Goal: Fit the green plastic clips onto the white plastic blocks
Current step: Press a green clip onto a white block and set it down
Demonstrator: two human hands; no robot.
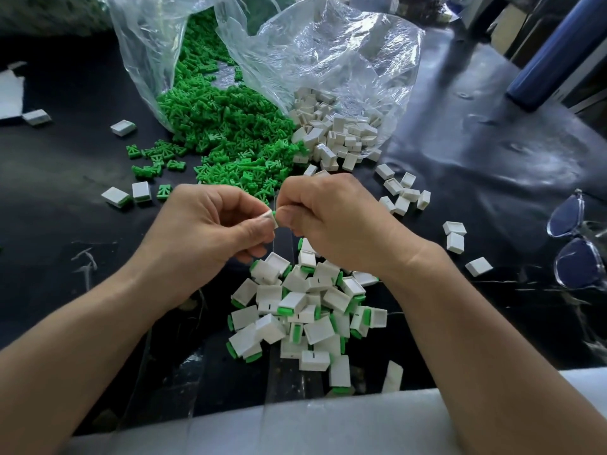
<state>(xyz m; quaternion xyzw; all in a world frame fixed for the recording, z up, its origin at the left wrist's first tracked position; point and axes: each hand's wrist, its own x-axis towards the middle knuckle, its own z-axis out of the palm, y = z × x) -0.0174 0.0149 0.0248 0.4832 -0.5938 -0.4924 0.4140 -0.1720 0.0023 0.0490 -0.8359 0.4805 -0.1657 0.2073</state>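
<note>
Dark glossy counter (460, 165) under clear bags (345, 60). Left grip (210, 231) pinching a white block (266, 219); right grip (335, 224) pinching a green clip (275, 221) against the block's right end, axis left-right, probably needing a leftward push. Near: finished pile (305, 310). Far: loose clips (223, 126), loose blocks (335, 133). No readable writing.

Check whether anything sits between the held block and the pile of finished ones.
Nothing visible does. The left hand pinches the white block, the right hand pinches its green clip, and the finished pile lies just nearer the person.
</note>
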